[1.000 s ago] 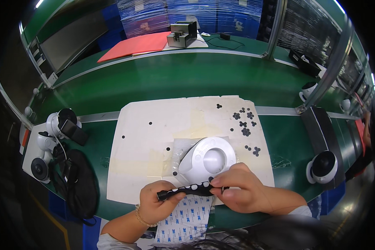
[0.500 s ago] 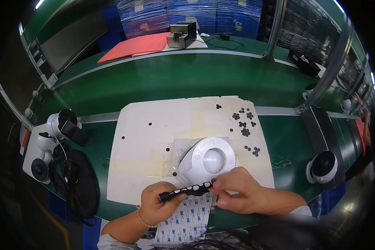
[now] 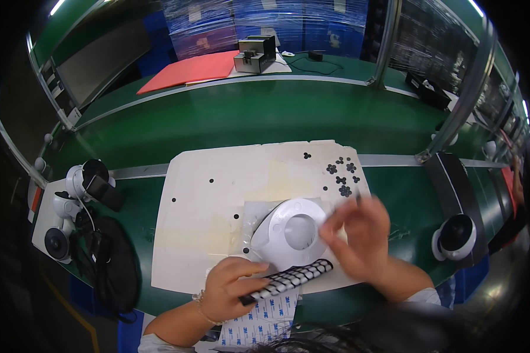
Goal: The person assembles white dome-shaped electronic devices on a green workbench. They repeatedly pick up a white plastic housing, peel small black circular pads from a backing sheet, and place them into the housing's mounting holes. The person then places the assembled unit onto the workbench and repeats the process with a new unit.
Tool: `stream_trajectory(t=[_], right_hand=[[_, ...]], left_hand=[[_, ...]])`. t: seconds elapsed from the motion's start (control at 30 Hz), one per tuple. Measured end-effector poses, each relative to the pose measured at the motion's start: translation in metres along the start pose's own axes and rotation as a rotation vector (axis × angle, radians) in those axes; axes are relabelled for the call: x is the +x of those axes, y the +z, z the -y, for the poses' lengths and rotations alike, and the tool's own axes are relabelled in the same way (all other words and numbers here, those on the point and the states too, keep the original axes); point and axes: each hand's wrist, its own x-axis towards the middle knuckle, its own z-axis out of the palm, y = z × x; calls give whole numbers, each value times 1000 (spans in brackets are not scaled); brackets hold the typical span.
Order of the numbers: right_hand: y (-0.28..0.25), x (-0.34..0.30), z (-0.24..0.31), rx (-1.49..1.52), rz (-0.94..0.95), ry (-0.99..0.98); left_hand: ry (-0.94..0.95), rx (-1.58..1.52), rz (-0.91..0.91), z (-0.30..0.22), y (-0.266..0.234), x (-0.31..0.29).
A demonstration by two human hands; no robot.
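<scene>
My left hand (image 3: 232, 288) is closed on a curved black sheet (image 3: 291, 279) with rows of white patches, tilted up at its right end. Behind the sheet, a white rounded plastic housing (image 3: 277, 235) with a large round opening lies on a clear plastic bag (image 3: 250, 215). My right hand (image 3: 362, 238) is raised just right of the housing, smeared by motion. Its thumb and fingers look pinched together; what is between them I cannot make out. Small black round pads (image 3: 345, 190) lie in clusters beyond it, with a few single ones at the left.
A pale cardboard sheet (image 3: 188, 235) covers the green bench's middle. Printed backing paper (image 3: 259, 323) hangs at its front edge. White cameras and a black pouch (image 3: 115, 259) stand left; another white camera (image 3: 455, 235) and a black box (image 3: 456, 182) stand right. Metal posts (image 3: 388, 47) rise behind.
My right hand has moved up and right, away from the black sheet. My left hand has turned the sheet so more of its patterned face shows.
</scene>
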Motion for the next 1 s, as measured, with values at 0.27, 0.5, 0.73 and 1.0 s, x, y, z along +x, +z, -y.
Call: stream_trajectory(t=[0.27, 0.5, 0.73, 1.0], right_hand=[[6, 29, -21, 471, 92, 460], [7, 30, -22, 427, 121, 482], [9, 25, -23, 315, 105, 401], [-1, 26, -19, -407, 247, -167]], left_hand=[[37, 93, 91, 2, 13, -3], [39, 97, 85, -1, 14, -3], [58, 108, 78, 1, 15, -1], [45, 113, 69, 0, 15, -3]])
